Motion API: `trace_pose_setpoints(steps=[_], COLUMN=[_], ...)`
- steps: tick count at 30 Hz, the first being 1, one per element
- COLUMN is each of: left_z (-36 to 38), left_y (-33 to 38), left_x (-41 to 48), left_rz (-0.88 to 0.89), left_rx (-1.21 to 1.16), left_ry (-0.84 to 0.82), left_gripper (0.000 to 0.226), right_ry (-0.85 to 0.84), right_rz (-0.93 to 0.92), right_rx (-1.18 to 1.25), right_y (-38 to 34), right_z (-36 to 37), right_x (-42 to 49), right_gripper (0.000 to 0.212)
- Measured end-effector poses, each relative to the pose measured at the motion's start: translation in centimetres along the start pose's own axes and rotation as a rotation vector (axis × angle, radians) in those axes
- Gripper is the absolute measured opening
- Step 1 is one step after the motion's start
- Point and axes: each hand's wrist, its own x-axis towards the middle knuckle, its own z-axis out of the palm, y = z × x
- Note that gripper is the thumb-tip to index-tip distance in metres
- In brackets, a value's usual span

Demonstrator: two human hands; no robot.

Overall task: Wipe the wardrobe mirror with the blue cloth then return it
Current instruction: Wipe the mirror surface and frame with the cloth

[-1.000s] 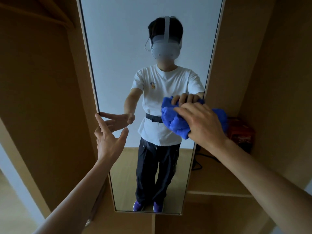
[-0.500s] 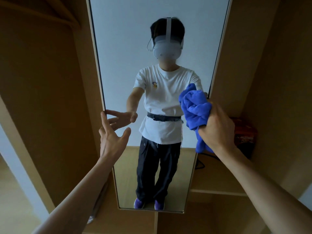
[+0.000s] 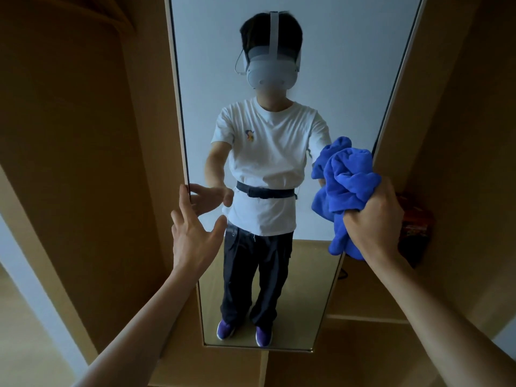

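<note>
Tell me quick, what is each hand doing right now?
Left hand: open, fingers spread, holding nothing, fingertips at the mirror left edge.
Right hand: closed in a fist around the bunched blue cloth.

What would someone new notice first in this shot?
The bright blue cloth, bunched in the right hand at the wardrobe mirror's right edge. Then the reflected person wearing a headset, centre of the glass. The left hand is spread open at the mirror's left edge.
</note>
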Motion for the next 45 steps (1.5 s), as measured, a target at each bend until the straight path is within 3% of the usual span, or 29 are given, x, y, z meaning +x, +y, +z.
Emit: trace_pose_setpoints(steps=[12,21,25,29,32,37,42,45], left_z=[-0.9,-1.4,-2.1,-2.6,-2.9,-3.4,-4.1,-4.5], left_y=[-1.1,-1.0,-0.8,-0.6,-0.6,-0.6,-0.5,-0.5], left_x=[0.5,0.6,1.3,1.7,1.5,1.5,1.5,1.6], left_rz=[0.052,0.086,0.11,0.118,0.122,0.163,0.18,0.092], left_rx=[-0.061,-0.073,-0.035,-0.027,-0.043,-0.094,-0.13,-0.126], left_ry=[-0.063,-0.085,-0.085,-0.092,-0.101,-0.118,-0.16,-0.19], left_gripper=[0.096,0.094,0.085,0.077,0.076,0.07,0.068,0.068], right_ry=[0.043,0.213,0.213,0.101,0.054,-0.07,-0.1,-0.186], right_rz=[0.208,0.181,0.219,0.145,0.183,0.096,-0.122,-0.233], right_rx=[0.098,0.118,0.06,0.037,-0.042,-0.09,-0.179,-0.19], right_y=[-2.3,-1.8,-2.6,-5.0,-7.3,-12.0,-16.4,-18.7], right_z=[0.7,-0.1,1.0,2.0,3.6,5.7,8.8,11.0], right_x=[2.1,3.4,3.4,3.9,3.8,3.7,3.0,2.6], right_gripper=[0.021,0.011,0.027,0.021,0.039,0.056,0.055,0.055])
